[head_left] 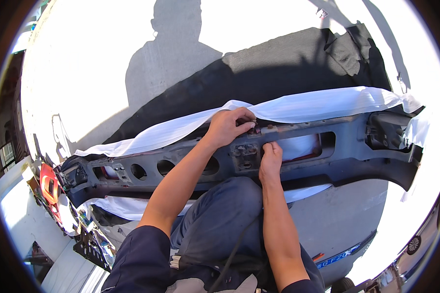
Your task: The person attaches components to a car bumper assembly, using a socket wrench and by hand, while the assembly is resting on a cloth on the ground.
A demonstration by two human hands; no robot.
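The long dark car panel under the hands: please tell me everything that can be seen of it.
The long dark car panel is a grey-black pressed part, dusty and worn, lying crosswise on white sheeting over a dark mat. It has round holes on its left half, a rectangular opening on the right, a bracket block in the middle and moulded ends. The left hand grips its upper edge; the right hand presses beside the bracket. The person's knee touches its near side.

Dark grey panel (327, 156), white sheet (308, 105), blue trousers (220, 219).
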